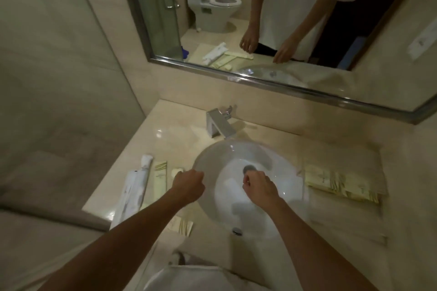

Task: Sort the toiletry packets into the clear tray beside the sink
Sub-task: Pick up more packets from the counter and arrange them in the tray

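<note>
Packets lay loose on the worktop left of the sink, the clear tray on its right. Left hand and right hand hovered, fingers loosely curled, empty. Best pinch one flat packet by its edge and carry it across.

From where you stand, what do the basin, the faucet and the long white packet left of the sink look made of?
Basin: clear glass, apparently; the counter shows through its rim. Faucet: polished metal, mirror-bright flat faces. Long white packet: thin crinkled wrapper, plastic or paper, too blurred to tell.
</note>
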A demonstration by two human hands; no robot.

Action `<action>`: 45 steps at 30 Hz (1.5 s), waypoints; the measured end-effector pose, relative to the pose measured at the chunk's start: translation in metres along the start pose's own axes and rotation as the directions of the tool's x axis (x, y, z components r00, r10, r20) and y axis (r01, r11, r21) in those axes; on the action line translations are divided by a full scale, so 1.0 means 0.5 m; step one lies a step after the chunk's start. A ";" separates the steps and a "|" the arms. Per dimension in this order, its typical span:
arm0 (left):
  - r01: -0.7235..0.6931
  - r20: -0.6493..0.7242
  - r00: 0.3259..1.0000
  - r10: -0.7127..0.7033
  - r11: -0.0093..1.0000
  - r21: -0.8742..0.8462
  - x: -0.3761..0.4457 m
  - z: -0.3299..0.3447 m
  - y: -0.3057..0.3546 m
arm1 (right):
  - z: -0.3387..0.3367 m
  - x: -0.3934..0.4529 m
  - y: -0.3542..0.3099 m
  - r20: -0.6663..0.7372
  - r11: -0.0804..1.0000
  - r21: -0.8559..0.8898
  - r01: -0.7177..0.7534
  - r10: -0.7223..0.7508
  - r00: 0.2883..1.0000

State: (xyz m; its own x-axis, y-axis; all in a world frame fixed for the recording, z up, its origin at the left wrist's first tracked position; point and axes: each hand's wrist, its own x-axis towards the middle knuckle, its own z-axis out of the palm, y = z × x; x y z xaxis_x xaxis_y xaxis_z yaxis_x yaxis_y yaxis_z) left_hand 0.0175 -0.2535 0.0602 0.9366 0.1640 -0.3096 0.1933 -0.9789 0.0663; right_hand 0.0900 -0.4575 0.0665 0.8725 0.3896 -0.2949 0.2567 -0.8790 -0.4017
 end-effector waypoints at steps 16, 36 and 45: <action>0.264 0.038 0.964 -0.262 0.943 -0.204 -0.137 0.109 -0.297 | 0.183 -0.026 -0.269 0.170 0.992 -0.081 0.099 -0.084 0.982; 0.020 0.011 1.000 -0.018 0.982 -0.187 -0.120 0.199 -0.378 | 0.372 -0.033 -0.388 0.316 0.970 -0.209 0.124 -0.053 0.947; -0.003 -0.045 0.999 -0.007 0.975 -0.223 -0.080 0.176 -0.386 | 0.339 -0.025 -0.368 0.333 0.976 -0.214 0.040 0.034 0.942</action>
State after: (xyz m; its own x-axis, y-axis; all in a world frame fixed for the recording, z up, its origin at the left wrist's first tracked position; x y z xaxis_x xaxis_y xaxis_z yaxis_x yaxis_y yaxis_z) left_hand -0.0829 -0.0818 -0.0235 0.9475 0.1760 -0.2669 0.2503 -0.9277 0.2770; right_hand -0.0386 -0.2541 -0.0027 0.6922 0.4285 -0.5807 0.3746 -0.9011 -0.2185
